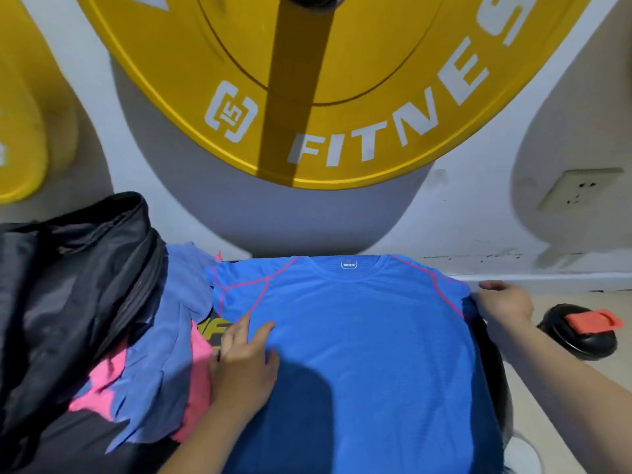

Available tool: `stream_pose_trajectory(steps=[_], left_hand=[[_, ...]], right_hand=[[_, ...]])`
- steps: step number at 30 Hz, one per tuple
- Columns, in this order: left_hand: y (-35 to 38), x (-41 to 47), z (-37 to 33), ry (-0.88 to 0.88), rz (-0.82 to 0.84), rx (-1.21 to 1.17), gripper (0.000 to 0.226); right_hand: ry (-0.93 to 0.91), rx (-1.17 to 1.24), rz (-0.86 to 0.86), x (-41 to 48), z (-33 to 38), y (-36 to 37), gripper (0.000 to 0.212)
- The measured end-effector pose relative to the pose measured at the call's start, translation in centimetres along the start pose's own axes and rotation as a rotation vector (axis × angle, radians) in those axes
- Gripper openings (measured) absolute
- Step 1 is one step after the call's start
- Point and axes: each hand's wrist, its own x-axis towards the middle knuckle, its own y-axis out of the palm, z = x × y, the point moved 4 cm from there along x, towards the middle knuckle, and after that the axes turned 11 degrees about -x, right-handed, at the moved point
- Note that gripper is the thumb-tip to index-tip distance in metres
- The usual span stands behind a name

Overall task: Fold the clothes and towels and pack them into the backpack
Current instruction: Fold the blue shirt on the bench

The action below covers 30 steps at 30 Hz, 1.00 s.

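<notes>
The blue T-shirt (359, 336) lay spread flat, front up, on a dark surface (489, 354) directly before the person, collar toward the wall. The fabric was a bright, even blue with thin pink seam lines curving from the collar across each shoulder and down to the sleeves. A small white size label (349, 264) showed inside the neckline. The body of the shirt looked smooth, and a shadow fell across its lower left part.

The left hand (244, 364) rested palm down on the shirt's left side, just below the left sleeve seam, with the fingers straight and slightly apart. The right hand (504, 302) was at the outer edge of the right sleeve. Its thumb pointed toward the shirt, but its fingertips were hidden at the sleeve edge, so whether they pinched the cloth could not be told.

To the left of the shirt lay a loose heap consisting of a blue-violet towel (171, 319) over a pink cloth (198, 371). The black backpack (68, 285) stood beside this heap at the far left, touching it.

A black bottle (581, 330) with an orange-red lid flap stood on the floor near the right hand. A yellow weight plate (342, 97) hung against the wall behind, with a wall socket (578, 189) to its right.
</notes>
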Motion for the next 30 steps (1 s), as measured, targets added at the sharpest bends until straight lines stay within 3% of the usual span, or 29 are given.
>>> stream_pose_trajectory(steps=[2,7,11,16,20,26,30], left_hand=[[-0.5,-1.9,0.6,-0.037,-0.009,-0.011,0.048],[-2.9,-5.8,2.5,-0.254,-0.026,-0.162,0.06],[-3.4,-11.3,3.8,-0.395,-0.058,-0.145,0.045],[-3.0,-15.8,4.5,-0.463,-0.081,-0.346,0.025],[-3.3,-16.9,5.2,-0.581,-0.124,-0.453,0.018],[-2.3,-17.7,5.4,-0.724,-0.169,-0.783,0.033],[-2.6,-17.3,5.3,-0.64,-0.11,-0.818,0.021]], right_hand=[[0.045,0.103,-0.054,-1.8,-0.1,-1.3,0.04],[-0.065,0.158,-0.069,-2.8,-3.7,-0.2,0.053],[-0.035,0.101,-0.043,-10.7,-7.8,-1.2,0.047],[0.061,0.096,0.044,-18.3,-13.2,-3.4,0.055],[0.066,0.125,0.179,-18.5,-15.2,-3.6,0.037],[0.023,0.044,0.402,-17.1,-16.2,-5.4,0.018],[-0.003,0.023,0.41,-16.2,-16.6,-5.5,0.018]])
